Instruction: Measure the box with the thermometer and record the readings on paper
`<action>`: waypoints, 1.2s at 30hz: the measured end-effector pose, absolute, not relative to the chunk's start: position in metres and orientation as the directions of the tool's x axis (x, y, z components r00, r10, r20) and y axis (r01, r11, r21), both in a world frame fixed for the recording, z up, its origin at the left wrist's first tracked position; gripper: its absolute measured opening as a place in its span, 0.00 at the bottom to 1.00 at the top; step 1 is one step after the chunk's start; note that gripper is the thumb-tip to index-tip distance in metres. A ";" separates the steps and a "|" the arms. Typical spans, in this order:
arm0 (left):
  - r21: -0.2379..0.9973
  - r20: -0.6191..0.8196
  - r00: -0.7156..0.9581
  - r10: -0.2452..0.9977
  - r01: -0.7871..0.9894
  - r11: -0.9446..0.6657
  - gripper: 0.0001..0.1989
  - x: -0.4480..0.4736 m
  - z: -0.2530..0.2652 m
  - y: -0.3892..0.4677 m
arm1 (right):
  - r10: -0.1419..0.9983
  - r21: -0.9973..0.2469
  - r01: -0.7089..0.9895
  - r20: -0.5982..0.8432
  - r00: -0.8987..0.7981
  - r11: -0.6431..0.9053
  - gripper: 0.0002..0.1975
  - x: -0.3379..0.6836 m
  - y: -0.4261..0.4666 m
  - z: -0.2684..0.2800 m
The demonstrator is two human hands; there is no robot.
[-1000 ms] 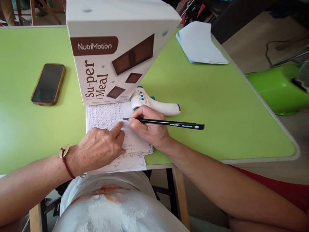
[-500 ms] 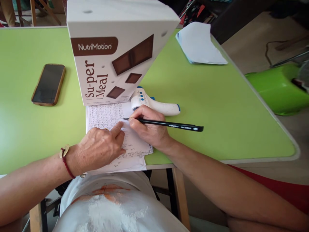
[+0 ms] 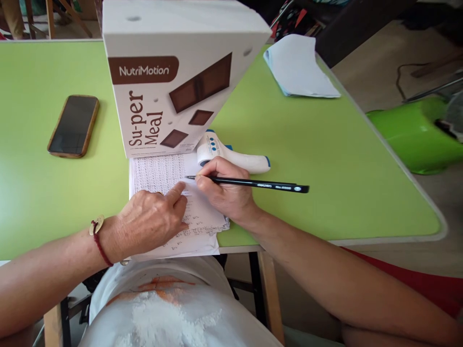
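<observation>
A stack of handwritten paper sheets (image 3: 159,173) lies at the table's near edge, covered in dense rows of small characters. My left hand (image 3: 154,221) rests on the sheets with its index finger stretched out onto the writing and the other fingers partly bent; it holds nothing. In my right hand (image 3: 227,193) is a slim black pen (image 3: 260,183), pinched near its point. The pen's tip is at the right end of the written rows, just above my left index fingertip. A white infrared thermometer (image 3: 231,156) lies right behind my right hand.
A tall white NutriMotion box (image 3: 144,111) stands at the far edge of the sheets. To the left is a phone (image 3: 74,126) in a brown case. Folded paper (image 3: 300,67) lies at the green table's (image 3: 325,159) back right; a green bin (image 3: 408,137) stands beyond.
The pen's back end has swung slightly outward to the right, and its tip has shifted a little. My left hand stays in place.
</observation>
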State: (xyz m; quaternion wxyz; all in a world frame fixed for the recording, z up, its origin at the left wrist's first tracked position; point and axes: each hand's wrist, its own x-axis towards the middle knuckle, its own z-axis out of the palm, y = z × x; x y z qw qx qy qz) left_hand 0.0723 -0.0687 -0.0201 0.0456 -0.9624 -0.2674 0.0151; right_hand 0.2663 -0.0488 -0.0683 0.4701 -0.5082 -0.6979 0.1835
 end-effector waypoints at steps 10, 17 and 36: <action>-0.096 -0.021 0.854 0.519 0.515 -0.852 0.18 0.072 -0.019 -0.068 | 0.869 -0.730 0.521 0.493 -0.048 0.443 0.06 0.267 -0.049 -0.069; -0.095 -0.009 0.856 0.517 0.514 -0.852 0.17 0.071 -0.021 -0.069 | 0.872 -0.718 0.548 0.489 -0.042 0.429 0.06 0.268 -0.049 -0.068; -0.091 -0.080 0.851 0.518 0.512 -0.854 0.20 0.073 -0.018 -0.067 | 0.895 -0.734 0.548 0.442 -0.062 0.401 0.05 0.268 -0.049 -0.065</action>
